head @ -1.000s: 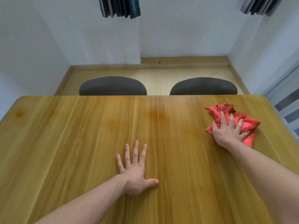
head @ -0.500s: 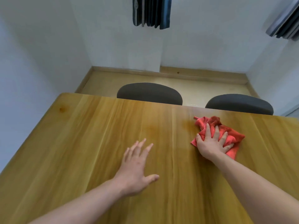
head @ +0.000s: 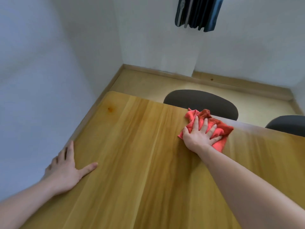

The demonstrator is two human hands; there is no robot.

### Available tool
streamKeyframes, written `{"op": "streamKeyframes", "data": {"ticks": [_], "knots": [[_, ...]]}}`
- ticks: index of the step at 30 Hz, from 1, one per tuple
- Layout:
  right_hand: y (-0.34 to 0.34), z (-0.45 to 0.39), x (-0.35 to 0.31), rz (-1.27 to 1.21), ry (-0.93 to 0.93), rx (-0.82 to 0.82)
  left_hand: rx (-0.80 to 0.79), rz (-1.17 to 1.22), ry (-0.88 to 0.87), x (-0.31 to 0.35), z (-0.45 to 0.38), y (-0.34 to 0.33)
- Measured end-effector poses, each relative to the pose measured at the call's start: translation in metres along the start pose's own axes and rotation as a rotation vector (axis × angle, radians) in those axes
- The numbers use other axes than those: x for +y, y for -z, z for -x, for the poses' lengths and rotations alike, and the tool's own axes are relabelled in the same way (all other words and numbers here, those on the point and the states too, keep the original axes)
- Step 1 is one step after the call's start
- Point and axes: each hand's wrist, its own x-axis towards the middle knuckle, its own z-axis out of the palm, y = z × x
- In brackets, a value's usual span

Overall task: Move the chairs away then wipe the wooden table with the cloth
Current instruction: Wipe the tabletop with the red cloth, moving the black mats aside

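Pressing flat with fingers spread, the right hand is pinning the crumpled red cloth at the far edge of the wooden table, just before a dark rounded chair back. The unwiped grain is lying leftward. The left hand is bracing on the table's left edge, thumb splayed, fingers straight.
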Motion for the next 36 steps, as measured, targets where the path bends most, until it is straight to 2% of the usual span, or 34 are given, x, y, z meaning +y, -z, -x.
{"op": "streamKeyframes", "data": {"ticks": [10, 18, 22, 28, 31, 36], "knots": [[-0.033, 0.004, -0.167, 0.012, 0.247, -0.013, -0.147, -0.032, -0.022, -0.004, -0.010, 0.007], [-0.061, 0.027, -0.275, -0.009, 0.445, -0.080, -0.203, -0.007, -0.012, -0.015, -0.020, 0.010], [-0.075, 0.050, -0.309, 0.027, 0.580, -0.114, -0.229, -0.030, -0.032, -0.014, -0.020, 0.007], [-0.082, 0.062, -0.307, 0.054, 0.769, -0.079, -0.248, -0.007, -0.016, -0.012, -0.021, 0.010], [-0.079, 0.063, -0.277, 0.036, 0.828, -0.065, -0.280, 0.032, -0.010, -0.009, -0.019, 0.015], [-0.062, 0.053, -0.202, 0.039, 0.795, -0.023, -0.326, 0.027, -0.010, -0.005, -0.012, 0.024]]}}
